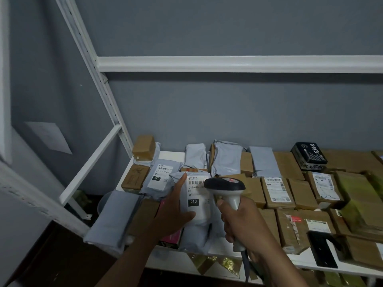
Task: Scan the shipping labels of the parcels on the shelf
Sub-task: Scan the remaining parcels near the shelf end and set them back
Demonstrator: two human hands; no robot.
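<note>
Two hands in view. Left hand (176, 206) grips a grey poly-mailer parcel (194, 197), fingers curled round its left edge and thumb along the near side, tilting its face up. One white shipping label (196, 195) on that parcel, with a barcode, "010-010" print and a black "010" block; its right edge is hidden behind the scanner head.

Right hand (242, 222) is wrapped tight round the handle of one barcode scanner (226, 189), grey-white body with a dark head, head just above the label's right side. A cable hangs from the handle's base.

White shelf (172, 156) carries the parcels. Grey mailers: about seven visible, including one with a "231" label (160, 176) left of the held one, three along the far wall, and one (112, 216) overhanging the near left edge. Brown cartons: upward of a dozen, mostly right and near; exact count not possible, since they overlap and run off frame. Three cartons right of centre show white labels. One black printed box (309, 155) far right. One pink box (172, 237) partly hidden under the left forearm. White shelf upright (93, 65) far left, grey wall (228, 112) behind.
</note>
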